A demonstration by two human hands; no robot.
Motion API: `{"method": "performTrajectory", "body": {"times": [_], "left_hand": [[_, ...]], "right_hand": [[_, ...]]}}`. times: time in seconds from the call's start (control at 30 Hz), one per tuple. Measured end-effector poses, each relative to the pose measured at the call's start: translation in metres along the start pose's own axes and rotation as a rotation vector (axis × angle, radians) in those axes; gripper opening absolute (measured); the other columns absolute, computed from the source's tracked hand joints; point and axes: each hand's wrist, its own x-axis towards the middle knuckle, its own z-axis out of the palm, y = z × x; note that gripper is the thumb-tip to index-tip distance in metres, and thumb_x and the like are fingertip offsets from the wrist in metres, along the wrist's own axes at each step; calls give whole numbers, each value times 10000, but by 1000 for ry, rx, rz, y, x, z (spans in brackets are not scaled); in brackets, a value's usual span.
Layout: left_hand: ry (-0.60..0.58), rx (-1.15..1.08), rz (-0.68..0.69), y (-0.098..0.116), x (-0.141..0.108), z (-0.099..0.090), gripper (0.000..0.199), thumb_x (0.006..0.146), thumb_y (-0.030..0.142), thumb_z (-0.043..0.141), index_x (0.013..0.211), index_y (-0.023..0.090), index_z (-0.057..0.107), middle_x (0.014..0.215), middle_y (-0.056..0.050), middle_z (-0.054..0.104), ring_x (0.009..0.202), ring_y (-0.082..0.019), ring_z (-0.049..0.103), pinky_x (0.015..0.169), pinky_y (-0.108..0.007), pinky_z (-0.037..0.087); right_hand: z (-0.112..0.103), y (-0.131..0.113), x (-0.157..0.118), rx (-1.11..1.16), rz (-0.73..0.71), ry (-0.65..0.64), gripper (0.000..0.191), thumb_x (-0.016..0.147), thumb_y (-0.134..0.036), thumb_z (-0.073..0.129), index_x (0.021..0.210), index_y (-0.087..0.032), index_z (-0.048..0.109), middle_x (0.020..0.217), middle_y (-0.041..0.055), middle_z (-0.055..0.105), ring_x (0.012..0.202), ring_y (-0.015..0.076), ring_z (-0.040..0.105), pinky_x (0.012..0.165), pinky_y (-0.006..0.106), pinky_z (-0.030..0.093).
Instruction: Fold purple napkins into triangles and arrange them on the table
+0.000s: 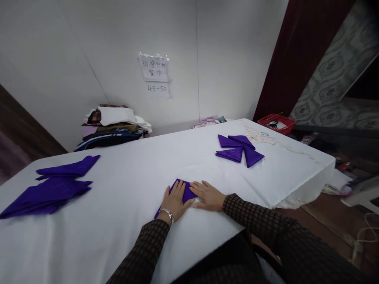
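Note:
A folded purple cloth napkin [187, 192] lies near the front of the white-covered table. My left hand [175, 201] rests flat on its left part, fingers stretched out, with a silver bracelet at the wrist. From the right, my right hand [208, 195] lies flat with its fingertips on the napkin's right edge. Both palms partly hide the cloth. Further right, several purple napkins folded into triangles [254, 157] are set out with their points together. Over on the left are loosely stacked purple cloths [50, 194], with another folded purple cloth [69, 169] just behind them.
The white tablecloth [130, 177] has embroidery near its right end. Folded clothes [114, 128] are piled behind the table's back left edge. A red basket [276, 123] stands beyond the back right corner. A handwritten paper sign [154, 68] hangs on the wall.

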Motion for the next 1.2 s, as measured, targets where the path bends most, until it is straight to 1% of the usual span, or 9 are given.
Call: {"method": "performTrajectory", "body": {"times": [0.3,0.4,0.5,0.63,0.73,0.8,0.93,1.07,1.2], "left_hand": [[-15,5,-8,0,0,-2,778,845,632,260,1418,105,262,1494,-119,227,1383,-264,170,1099,-501,146],[-6,4,-2,0,0,0,762,845,626,266,1413,118,281,1492,-120,234,1381,-269,176,1094,-506,150],[3,6,0,-2,0,0,711,853,571,310,1412,132,289,1491,-122,240,1384,-268,167,1092,-510,148],[-48,14,16,0,-1,-4,662,815,412,450,1417,187,290,1487,-103,267,1382,-281,166,1095,-511,137],[-48,18,11,3,-1,-8,643,804,361,459,1414,231,302,1495,-78,254,1384,-295,150,1100,-512,107],[-51,10,0,4,-1,-7,650,812,379,437,1421,214,284,1500,-82,237,1387,-290,139,1104,-505,101],[-69,-5,6,0,-1,-2,698,803,393,427,1437,177,231,1495,-89,245,1393,-261,126,1107,-497,108],[-41,-16,17,-3,-1,1,672,818,395,412,1425,150,259,1500,-80,234,1395,-247,117,1105,-497,130],[-2,-28,1,-2,0,3,695,852,536,337,1411,127,287,1492,-113,242,1385,-264,161,1098,-508,147]], "right_hand": [[-12,8,-41,16,60,-56,705,882,-569,390,1448,-187,215,1496,108,216,1380,255,144,1103,483,65],[-22,2,-41,2,70,-31,707,878,-576,391,1439,-171,243,1479,128,262,1381,260,135,1101,489,61],[-30,-14,-20,-9,31,53,748,869,-595,388,1437,-133,235,1485,155,231,1387,256,104,1104,480,71],[-23,-35,31,41,-63,97,805,849,-626,389,1442,-118,195,1494,173,186,1387,260,99,1106,467,98],[-11,-38,60,79,-72,75,808,850,-629,385,1437,-104,202,1492,184,183,1382,273,120,1099,474,120],[-4,-33,67,100,-50,43,805,856,-627,372,1435,-91,207,1488,192,191,1379,277,134,1096,474,134],[1,-20,55,116,-33,16,839,853,-644,353,1450,-89,155,1501,179,153,1382,267,123,1102,465,119],[2,-14,34,94,-16,-8,848,849,-652,346,1461,-116,108,1506,160,134,1385,253,116,1106,472,98],[2,-10,16,36,-5,-16,807,862,-618,368,1459,-128,135,1498,154,176,1383,244,132,1106,478,87]]}}
